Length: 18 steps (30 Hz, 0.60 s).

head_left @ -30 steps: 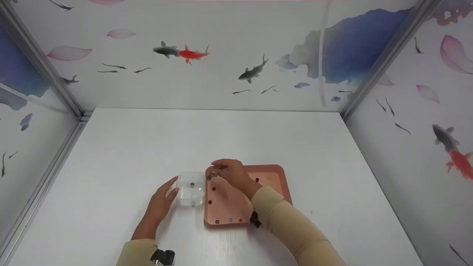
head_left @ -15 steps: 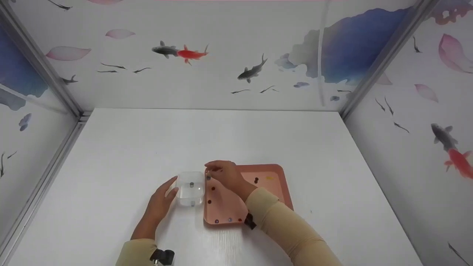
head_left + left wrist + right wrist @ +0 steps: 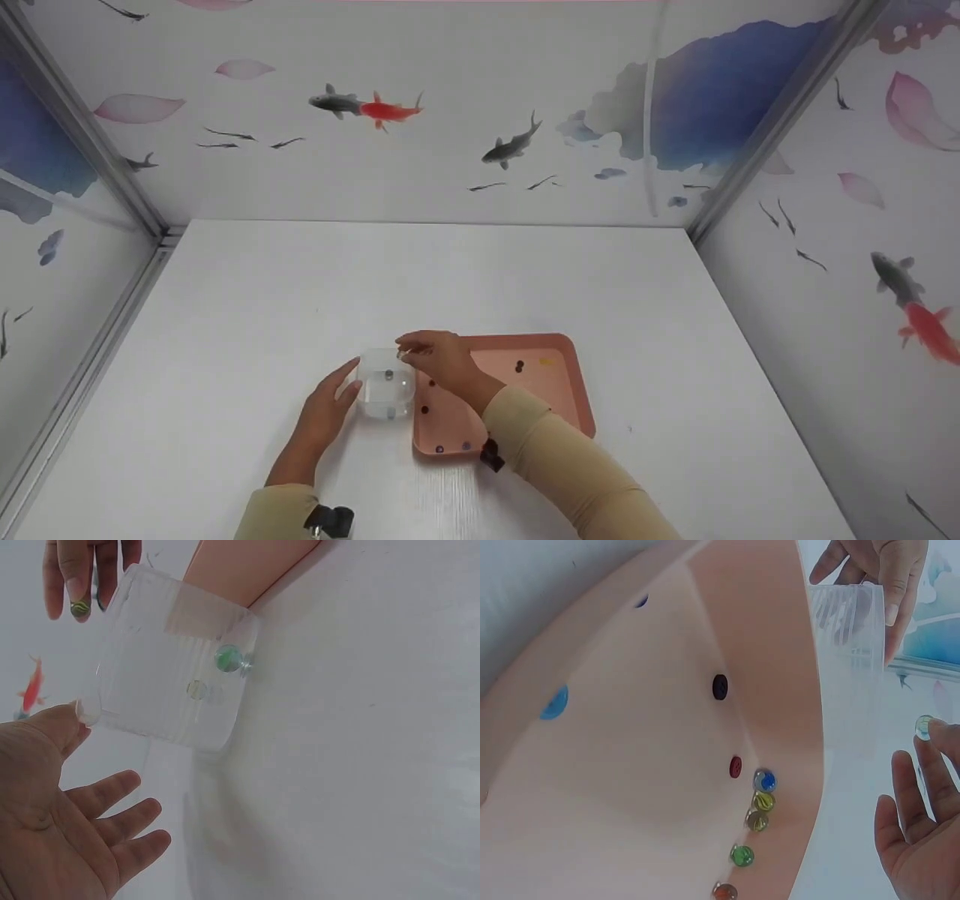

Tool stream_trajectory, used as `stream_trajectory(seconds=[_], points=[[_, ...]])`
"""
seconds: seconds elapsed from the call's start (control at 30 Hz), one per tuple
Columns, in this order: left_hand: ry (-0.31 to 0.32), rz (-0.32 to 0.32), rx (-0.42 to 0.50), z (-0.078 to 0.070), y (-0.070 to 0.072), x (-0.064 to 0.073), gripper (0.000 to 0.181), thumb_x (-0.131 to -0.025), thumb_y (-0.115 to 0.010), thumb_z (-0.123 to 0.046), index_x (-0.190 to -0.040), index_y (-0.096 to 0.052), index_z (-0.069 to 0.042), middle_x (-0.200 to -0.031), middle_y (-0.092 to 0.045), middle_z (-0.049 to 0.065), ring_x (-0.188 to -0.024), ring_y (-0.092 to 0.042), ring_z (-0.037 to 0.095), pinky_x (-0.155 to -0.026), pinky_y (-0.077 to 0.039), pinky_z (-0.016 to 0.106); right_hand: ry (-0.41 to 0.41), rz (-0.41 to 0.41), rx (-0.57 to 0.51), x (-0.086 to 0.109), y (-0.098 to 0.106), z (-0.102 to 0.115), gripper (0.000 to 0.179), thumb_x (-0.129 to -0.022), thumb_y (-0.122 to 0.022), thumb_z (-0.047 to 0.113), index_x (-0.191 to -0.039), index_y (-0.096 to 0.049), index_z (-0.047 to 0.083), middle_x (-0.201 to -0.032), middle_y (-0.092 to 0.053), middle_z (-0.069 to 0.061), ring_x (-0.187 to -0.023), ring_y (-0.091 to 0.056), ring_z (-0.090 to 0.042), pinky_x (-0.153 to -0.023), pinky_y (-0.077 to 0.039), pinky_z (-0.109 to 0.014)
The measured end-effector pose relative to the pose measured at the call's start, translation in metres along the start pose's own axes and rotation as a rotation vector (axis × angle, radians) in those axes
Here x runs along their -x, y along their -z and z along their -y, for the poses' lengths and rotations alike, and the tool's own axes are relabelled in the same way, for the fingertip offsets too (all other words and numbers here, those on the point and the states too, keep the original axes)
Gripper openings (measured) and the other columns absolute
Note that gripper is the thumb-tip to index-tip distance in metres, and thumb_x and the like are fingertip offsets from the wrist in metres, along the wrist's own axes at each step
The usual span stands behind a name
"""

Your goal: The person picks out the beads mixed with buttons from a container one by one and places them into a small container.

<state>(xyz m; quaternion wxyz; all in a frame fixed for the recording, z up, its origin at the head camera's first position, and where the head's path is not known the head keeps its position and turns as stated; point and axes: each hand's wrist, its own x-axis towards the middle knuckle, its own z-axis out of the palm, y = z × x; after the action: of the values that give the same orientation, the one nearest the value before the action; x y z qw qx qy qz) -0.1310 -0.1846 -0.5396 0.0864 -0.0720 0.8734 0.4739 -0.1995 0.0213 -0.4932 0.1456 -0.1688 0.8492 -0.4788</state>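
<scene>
A clear plastic box (image 3: 386, 405) stands left of a pink tray (image 3: 574, 405), with a green marble (image 3: 228, 658) and a paler one (image 3: 196, 690) inside. My left hand (image 3: 326, 409) is at the box's left side; in the left wrist view its thumb touches the rim and the fingers stretch out loosely. My right hand (image 3: 442, 364) pinches a clear glass marble with a yellow-green swirl (image 3: 923, 727) between thumb and fingertip, over the far right corner of the box. In the tray lie several marbles, a green one (image 3: 742, 855) among them, and a dark button (image 3: 720, 687).
Also in the tray are a red button (image 3: 736, 766), a blue piece (image 3: 555, 703) and a yellow piece (image 3: 547, 361). My right forearm (image 3: 555, 442) covers the tray's near right part. The white table (image 3: 450, 277) is bounded by printed panels (image 3: 420, 180) at the back and sides.
My right hand has moved left from over the tray to the box's far right corner, carrying the pinched marble. The left hand and box have stayed in place.
</scene>
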Motion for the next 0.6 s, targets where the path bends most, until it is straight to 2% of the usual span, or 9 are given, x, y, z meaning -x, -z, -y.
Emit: stream_trajectory(seconds=[0.2,0.43,0.6], points=[[0.000,0.007,0.005,0.001,0.000,-0.001,0.049,-0.105,-0.042,-0.027,-0.151,-0.033,-0.015,-0.156,-0.029,0.016,-0.144,-0.021,0.039,-0.117,-0.018,0.055,-0.008,0.006,0.012,0.000,-0.005,0.002,0.029,-0.093,-0.066,0.017,-0.122,-0.068,0.017,-0.109,-0.069,0.007,-0.092,-0.064,-0.009,-0.075,-0.056,-0.026],[-0.003,0.006,-0.001,0.001,0.001,-0.001,0.049,-0.105,-0.043,-0.026,-0.151,-0.034,-0.013,-0.156,-0.029,0.018,-0.144,-0.021,0.040,-0.117,-0.019,0.056,0.086,0.021,0.053,-0.003,-0.010,-0.001,0.027,-0.094,-0.065,0.015,-0.121,-0.068,0.011,-0.109,-0.070,0.003,-0.100,-0.064,-0.011,-0.082,-0.056,-0.026],[0.005,0.007,-0.002,0.002,0.000,-0.002,0.049,-0.104,-0.043,-0.026,-0.151,-0.034,-0.013,-0.155,-0.029,0.018,-0.143,-0.021,0.041,-0.116,-0.019,0.057,0.103,0.017,0.083,-0.005,-0.012,-0.004,0.027,-0.094,-0.065,0.015,-0.120,-0.069,0.015,-0.109,-0.070,0.003,-0.101,-0.063,-0.011,-0.083,-0.054,-0.023]])
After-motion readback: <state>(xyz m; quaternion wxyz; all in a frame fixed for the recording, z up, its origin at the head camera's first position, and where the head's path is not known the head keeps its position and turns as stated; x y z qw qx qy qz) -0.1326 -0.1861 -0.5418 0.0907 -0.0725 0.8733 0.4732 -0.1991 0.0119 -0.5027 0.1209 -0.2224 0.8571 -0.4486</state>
